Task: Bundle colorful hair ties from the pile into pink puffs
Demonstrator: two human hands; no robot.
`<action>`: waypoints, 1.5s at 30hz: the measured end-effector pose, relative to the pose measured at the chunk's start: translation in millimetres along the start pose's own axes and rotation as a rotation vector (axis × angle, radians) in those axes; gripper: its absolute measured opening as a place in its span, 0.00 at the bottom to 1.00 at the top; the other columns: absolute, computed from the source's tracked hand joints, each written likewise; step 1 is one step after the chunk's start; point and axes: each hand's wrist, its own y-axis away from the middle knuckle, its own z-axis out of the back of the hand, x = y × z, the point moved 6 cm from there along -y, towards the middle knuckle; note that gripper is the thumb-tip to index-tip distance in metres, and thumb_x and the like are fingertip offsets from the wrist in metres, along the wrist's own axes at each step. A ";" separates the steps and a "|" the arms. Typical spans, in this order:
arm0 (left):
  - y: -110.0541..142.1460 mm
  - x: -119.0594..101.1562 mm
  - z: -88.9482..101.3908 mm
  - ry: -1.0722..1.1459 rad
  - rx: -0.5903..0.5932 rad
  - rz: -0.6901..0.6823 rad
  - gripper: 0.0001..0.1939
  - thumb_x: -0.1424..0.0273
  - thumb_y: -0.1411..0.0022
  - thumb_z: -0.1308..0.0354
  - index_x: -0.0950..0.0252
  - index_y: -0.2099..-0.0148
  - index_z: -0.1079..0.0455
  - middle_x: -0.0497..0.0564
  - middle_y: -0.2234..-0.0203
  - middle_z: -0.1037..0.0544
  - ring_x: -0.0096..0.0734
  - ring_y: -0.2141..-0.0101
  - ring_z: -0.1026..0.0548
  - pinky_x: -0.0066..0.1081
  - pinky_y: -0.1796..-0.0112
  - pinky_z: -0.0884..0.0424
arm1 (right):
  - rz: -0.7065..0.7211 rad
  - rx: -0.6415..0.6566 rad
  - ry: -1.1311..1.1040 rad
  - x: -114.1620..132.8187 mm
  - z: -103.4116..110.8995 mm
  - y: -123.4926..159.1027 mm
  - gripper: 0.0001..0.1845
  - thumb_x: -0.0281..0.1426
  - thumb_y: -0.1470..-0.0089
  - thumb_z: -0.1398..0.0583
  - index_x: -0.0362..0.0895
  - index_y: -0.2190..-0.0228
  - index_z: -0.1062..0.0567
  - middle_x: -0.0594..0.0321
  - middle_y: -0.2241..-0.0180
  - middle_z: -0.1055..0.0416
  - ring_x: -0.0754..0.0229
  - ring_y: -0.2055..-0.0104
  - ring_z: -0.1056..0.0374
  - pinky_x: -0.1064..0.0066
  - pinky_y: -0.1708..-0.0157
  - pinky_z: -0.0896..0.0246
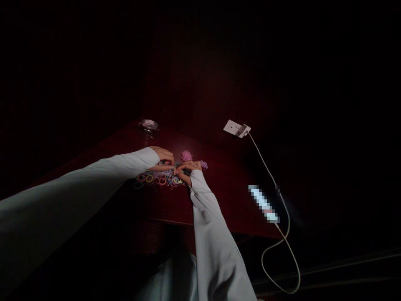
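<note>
A loose heap of many-coloured elastic hair ties (162, 181) lies on a dark red wooden table (175, 211). My left hand (163, 155) is over the heap, its fingers bent down and its thumb stretched towards my right hand. Opposite it, my right hand (189, 166) has thumb and fingers drawn together over the right end of the heap. The fingertips of both hands nearly meet. Whatever lies between them is too small and dim to make out. Just behind the hands sit a pink bundle (186, 155) and a purple bundle (204, 164), apparently of hair ties.
A round clear container (148, 125) stands at the table's far left corner. On the right lies a phone-like lit device (263, 204), blurred out, with a white cable (265, 159) running to a charger in a wall socket (232, 127). The surroundings are very dark.
</note>
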 end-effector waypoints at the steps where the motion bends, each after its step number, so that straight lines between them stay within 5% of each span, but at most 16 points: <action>1: -0.3 0.8 -0.4 0.005 0.001 0.003 0.15 0.59 0.25 0.46 0.59 0.56 0.20 0.48 0.67 0.20 0.32 0.63 0.23 0.29 0.60 0.37 | -0.003 -0.011 -0.010 -0.1 0.4 -0.8 0.10 0.43 0.38 0.32 0.54 0.68 0.12 0.62 0.57 0.16 0.51 0.46 0.31 0.55 0.40 0.40; 13: 1.1 -2.0 0.8 -0.003 -0.009 0.027 0.21 0.58 0.21 0.53 0.58 0.53 0.19 0.51 0.59 0.16 0.36 0.55 0.20 0.31 0.54 0.33 | -0.077 -0.092 -0.042 -10.6 -2.2 -8.7 0.08 0.38 0.39 0.29 0.53 0.71 0.12 0.62 0.64 0.17 0.50 0.48 0.29 0.54 0.40 0.40; 20: -0.1 -10.2 9.7 0.028 0.007 -0.019 0.19 0.59 0.21 0.51 0.58 0.53 0.20 0.51 0.61 0.17 0.36 0.57 0.20 0.31 0.54 0.34 | -0.018 -0.051 -0.050 2.9 11.6 -2.3 0.16 0.45 0.32 0.35 0.53 0.66 0.10 0.61 0.62 0.15 0.50 0.48 0.28 0.54 0.40 0.38; 27: -2.3 -18.5 11.3 0.066 -0.028 0.023 0.21 0.58 0.26 0.44 0.58 0.37 0.24 0.47 0.63 0.18 0.32 0.62 0.22 0.28 0.57 0.34 | -0.014 -0.052 -0.064 1.6 5.0 -3.0 0.19 0.49 0.33 0.35 0.51 0.67 0.11 0.61 0.63 0.16 0.51 0.49 0.30 0.56 0.42 0.38; 34: -1.9 -16.9 11.4 0.002 -0.050 -0.063 0.13 0.66 0.27 0.44 0.64 0.63 0.22 0.46 0.72 0.24 0.27 0.69 0.31 0.29 0.62 0.39 | -0.040 -0.128 -0.132 0.6 10.7 -2.6 0.21 0.50 0.35 0.33 0.49 0.68 0.11 0.59 0.67 0.18 0.49 0.50 0.30 0.57 0.45 0.35; 45: -7.4 -22.9 7.5 0.087 -0.108 -0.040 0.11 0.63 0.28 0.40 0.64 0.55 0.20 0.46 0.69 0.23 0.28 0.67 0.28 0.28 0.61 0.39 | -0.116 -0.227 -0.168 9.3 22.5 0.3 0.23 0.54 0.36 0.35 0.51 0.70 0.12 0.60 0.69 0.19 0.51 0.52 0.29 0.60 0.48 0.33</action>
